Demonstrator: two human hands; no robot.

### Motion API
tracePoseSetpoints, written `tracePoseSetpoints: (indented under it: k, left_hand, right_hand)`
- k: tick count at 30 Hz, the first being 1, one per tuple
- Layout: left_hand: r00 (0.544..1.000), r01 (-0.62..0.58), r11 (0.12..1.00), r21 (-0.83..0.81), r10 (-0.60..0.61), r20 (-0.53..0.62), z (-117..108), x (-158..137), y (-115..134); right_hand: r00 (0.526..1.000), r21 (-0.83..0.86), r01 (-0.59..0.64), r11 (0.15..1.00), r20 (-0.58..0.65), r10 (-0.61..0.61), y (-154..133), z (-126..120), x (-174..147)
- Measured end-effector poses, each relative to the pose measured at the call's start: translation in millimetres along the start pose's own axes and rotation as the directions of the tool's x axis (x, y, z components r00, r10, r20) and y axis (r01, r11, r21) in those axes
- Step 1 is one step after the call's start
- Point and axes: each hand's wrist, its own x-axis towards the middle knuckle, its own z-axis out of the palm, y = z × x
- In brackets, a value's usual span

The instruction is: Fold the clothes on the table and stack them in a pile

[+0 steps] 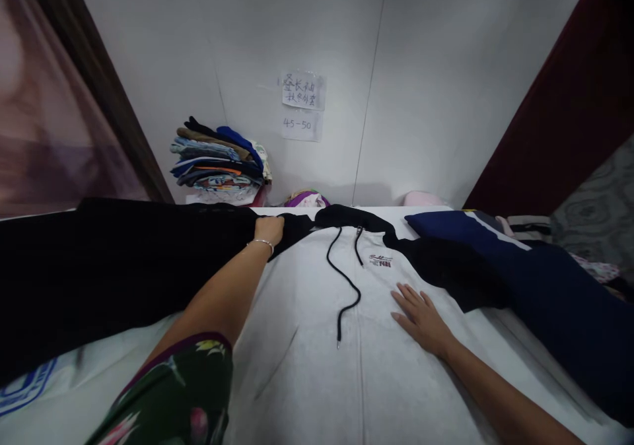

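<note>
1. The pale jacket [317, 346] lies front up directly before me, its long axis running away from me, hood [354, 218] at the far end.
2. My right hand [419, 317], the nearer one, rests flat on the chest, fingers spread, gripping nothing.
3. Farther out, my left hand [270, 230] is curled closed on black cloth [296, 228] at the shoulder to my left; I can't tell where that sleeve ends and the dark heap [123, 260] begins.
4. Navy clothing [559, 300] lies on the white table [537, 379] to my right.
5. Beyond are a clothes stack [218, 161] and a pale wall [426, 102] bearing handwritten notes [303, 92].
</note>
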Motion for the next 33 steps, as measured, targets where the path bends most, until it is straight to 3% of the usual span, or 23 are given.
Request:
tracePoseSetpoints:
  k: [3, 6, 9, 11, 13, 16, 18, 19, 22, 26, 30, 33]
  left_hand:
    - [0.996, 0.065, 0.998, -0.017, -0.066, -0.052, -3.7, 4.9, -13.4]
    - [0.990, 0.141, 0.989, -0.032, -0.142, -0.015, 8.9, -2.0, -21.1]
    - [0.983, 0.182, 0.983, -0.038, -0.183, -0.026, 18.9, -10.6, -19.2]
    - [0.978, 0.181, 0.983, -0.030, -0.183, -0.102, 16.7, -15.7, -12.4]
    - [0.970, 0.092, 0.996, -0.003, -0.090, -0.225, 11.2, -22.6, -0.1]
    - [0.919, -0.240, 0.970, 0.043, 0.241, -0.313, 13.6, -38.9, 26.7]
    - [0.876, -0.436, 0.900, 0.006, 0.426, -0.226, 29.2, -51.3, 43.2]
    - [0.872, -0.474, 0.880, -0.033, 0.464, -0.155, 40.6, -56.2, 48.9]
    - [0.915, -0.393, 0.909, -0.141, 0.402, 0.042, 77.4, -60.4, 54.1]
    - [0.932, -0.341, 0.921, -0.187, 0.358, 0.062, 100.3, -46.5, 49.0]
    - [0.937, -0.320, 0.931, -0.176, 0.338, 0.083, 89.8, -49.7, 55.9]
    - [0.924, -0.379, 0.913, -0.153, 0.381, -0.015, 82.5, -74.4, 68.6]
  right_hand:
    - [1.000, 0.003, -0.006, 1.000, 0.003, 0.006, -0.6, -0.9, -0.2]
    - [1.000, 0.007, -0.016, 1.000, 0.015, 0.016, -1.5, -2.2, 0.2]
    - [1.000, 0.015, -0.021, 1.000, 0.021, 0.021, -2.2, -3.4, 0.7]
    - [1.000, 0.013, -0.018, 1.000, 0.021, 0.018, -2.7, -4.4, 1.1]
    - [1.000, 0.008, -0.019, 1.000, 0.025, 0.019, -3.6, -5.9, 1.5]
    - [0.999, 0.009, -0.020, 1.000, 0.037, 0.020, -5.7, -8.9, 2.1]
    - [0.999, 0.018, -0.027, 0.999, 0.040, 0.026, -7.4, -11.5, 2.4]
    - [0.999, 0.025, -0.031, 0.999, 0.041, 0.030, -8.2, -12.9, 2.6]
    - [0.998, 0.053, -0.041, 0.998, 0.045, 0.039, -10.0, -17.0, 3.2]
    - [0.999, 0.095, -0.037, 0.995, 0.041, 0.033, -11.6, -22.0, 3.9]
    - [0.999, 0.109, -0.026, 0.994, 0.023, 0.024, -11.8, -25.5, 4.3]
    - [1.000, 0.114, -0.016, 0.993, 0.012, 0.014, -11.2, -25.0, 4.7]
